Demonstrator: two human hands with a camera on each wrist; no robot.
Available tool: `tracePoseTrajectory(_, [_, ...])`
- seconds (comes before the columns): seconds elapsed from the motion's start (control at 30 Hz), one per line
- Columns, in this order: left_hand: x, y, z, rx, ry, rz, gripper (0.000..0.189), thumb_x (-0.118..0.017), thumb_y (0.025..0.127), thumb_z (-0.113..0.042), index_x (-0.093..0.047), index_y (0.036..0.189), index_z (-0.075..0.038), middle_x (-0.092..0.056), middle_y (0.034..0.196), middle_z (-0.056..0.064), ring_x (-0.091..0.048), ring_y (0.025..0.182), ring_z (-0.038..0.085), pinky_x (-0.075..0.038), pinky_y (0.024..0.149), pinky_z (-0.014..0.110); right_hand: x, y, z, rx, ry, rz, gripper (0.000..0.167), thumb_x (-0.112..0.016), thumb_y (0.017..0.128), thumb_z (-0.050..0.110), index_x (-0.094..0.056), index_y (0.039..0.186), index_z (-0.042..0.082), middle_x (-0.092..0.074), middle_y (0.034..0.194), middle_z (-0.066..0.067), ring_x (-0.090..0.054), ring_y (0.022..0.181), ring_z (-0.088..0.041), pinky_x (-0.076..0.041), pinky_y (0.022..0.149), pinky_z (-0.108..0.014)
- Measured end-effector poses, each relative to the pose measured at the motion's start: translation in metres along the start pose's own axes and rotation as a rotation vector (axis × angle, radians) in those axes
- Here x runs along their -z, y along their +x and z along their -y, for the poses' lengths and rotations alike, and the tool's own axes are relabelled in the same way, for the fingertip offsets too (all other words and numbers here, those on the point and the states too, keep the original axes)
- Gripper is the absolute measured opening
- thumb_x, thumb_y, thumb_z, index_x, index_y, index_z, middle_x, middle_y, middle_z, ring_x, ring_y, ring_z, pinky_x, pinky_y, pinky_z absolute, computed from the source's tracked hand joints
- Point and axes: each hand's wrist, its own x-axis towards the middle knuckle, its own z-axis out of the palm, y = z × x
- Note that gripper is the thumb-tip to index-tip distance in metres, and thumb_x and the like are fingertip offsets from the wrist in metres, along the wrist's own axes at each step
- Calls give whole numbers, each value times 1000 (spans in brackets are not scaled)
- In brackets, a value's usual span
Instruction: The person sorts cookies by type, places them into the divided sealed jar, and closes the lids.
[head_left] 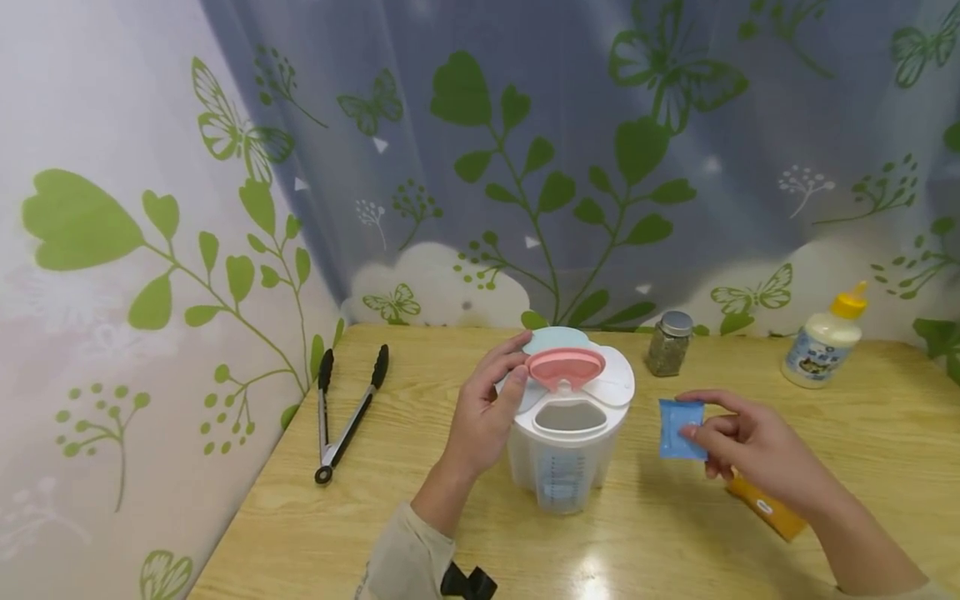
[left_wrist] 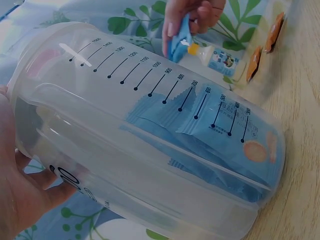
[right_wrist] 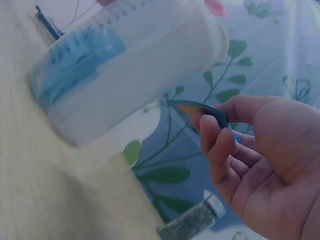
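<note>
A clear storage container (head_left: 525, 458) with a white lid stands upright on the table. Its pink flap (head_left: 566, 363) is raised beside an open hole, and another flap is pale blue. Several blue packets (left_wrist: 215, 145) lie inside, behind the printed measuring scale. My left hand (head_left: 487, 408) holds the container's left side near the top, its thumb by the pink flap. Right of the container, my right hand (head_left: 750, 442) pinches a small blue packet (head_left: 681, 429) between thumb and fingers, above the table.
Black-handled tongs (head_left: 348, 425) lie spread at the left. Behind the right hand stand a jar of dried herbs (head_left: 669, 346) and a yellow-capped bottle (head_left: 821, 346). Below that hand lies an orange packet (head_left: 776, 512); the left wrist view shows another orange packet (left_wrist: 275, 32).
</note>
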Motion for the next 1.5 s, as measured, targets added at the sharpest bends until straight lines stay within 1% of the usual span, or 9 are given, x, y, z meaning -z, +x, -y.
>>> tracePoseTrajectory(0.17, [0, 0, -1, -7, 0, -3, 26, -51, 104, -21, -69, 112, -4, -54, 147, 2, -45, 141, 16, -40, 113, 32, -2, -5, 19, 35, 7, -33, 36, -57, 102, 18, -51, 135, 5, -61, 72, -4, -57, 59, -23, -48, 51, -35])
tracePoseTrajectory(0.4, [0, 0, 1, -20, -11, 0, 25, -51, 104, -19, -69, 111, -3, -54, 146, 5, -46, 141, 19, -41, 112, 30, -11, -7, 38, 55, 128, -66, 30, -58, 101, 9, -57, 130, 3, -66, 88, 2, -54, 60, -14, -42, 49, -32])
tracePoseTrajectory(0.7, [0, -1, 0, -18, -8, -14, 24, -52, 103, -17, -69, 112, -3, -54, 147, 6, -46, 141, 21, -41, 112, 31, -30, 7, 71, 23, 225, -110, 30, -66, 97, 12, -61, 126, 12, -68, 89, 2, -53, 60, -14, -41, 51, -29])
tracePoseTrajectory(0.8, [0, 0, 0, -24, -12, -11, 24, -52, 103, -18, -69, 112, -3, -54, 147, 5, -45, 141, 19, -41, 112, 31, -39, 12, 82, 64, 257, -117, 31, -67, 95, 9, -60, 125, 12, -69, 89, 3, -51, 58, -14, -39, 50, -29])
tracePoseTrajectory(0.9, [0, 0, 0, -25, -16, -3, 25, -52, 104, -19, -69, 112, -3, -54, 146, 4, -45, 142, 17, -41, 112, 31, -48, 16, 90, 153, 274, -115, 32, -65, 95, 4, -58, 126, 8, -70, 90, 3, -49, 54, -15, -38, 48, -29])
tracePoseTrajectory(1.0, [0, 0, 1, -20, -12, -1, 26, -52, 104, -21, -69, 111, -3, -55, 146, 3, -45, 141, 16, -42, 112, 31, -54, 20, 94, 256, 261, -114, 31, -63, 95, -1, -56, 125, 4, -70, 91, 4, -49, 50, -17, -38, 44, -31])
tracePoseTrajectory(1.1, [0, 0, 2, -19, -8, -1, 26, -52, 103, -21, -69, 111, -3, -55, 146, 3, -46, 141, 16, -41, 113, 32, -58, 24, 96, 291, 229, -134, 29, -62, 96, -1, -56, 123, 5, -70, 91, 4, -51, 49, -18, -39, 43, -31])
tracePoseTrajectory(1.27, [0, 0, 2, -20, -11, 0, 24, -52, 103, -19, -69, 111, -3, -54, 146, 3, -45, 141, 17, -39, 114, 33, -61, 28, 96, 239, 130, -158, 23, -63, 98, 7, -56, 120, 7, -71, 89, 4, -57, 50, -21, -45, 44, -28])
tracePoseTrajectory(1.5, [1, -1, -1, -6, 2, 0, 24, -53, 103, -18, -69, 112, -4, -54, 147, 3, -46, 141, 19, -41, 112, 34, -64, 25, 93, 187, 60, -138, 14, -63, 99, 14, -61, 108, 3, -67, 86, 5, -60, 54, -23, -50, 48, -29])
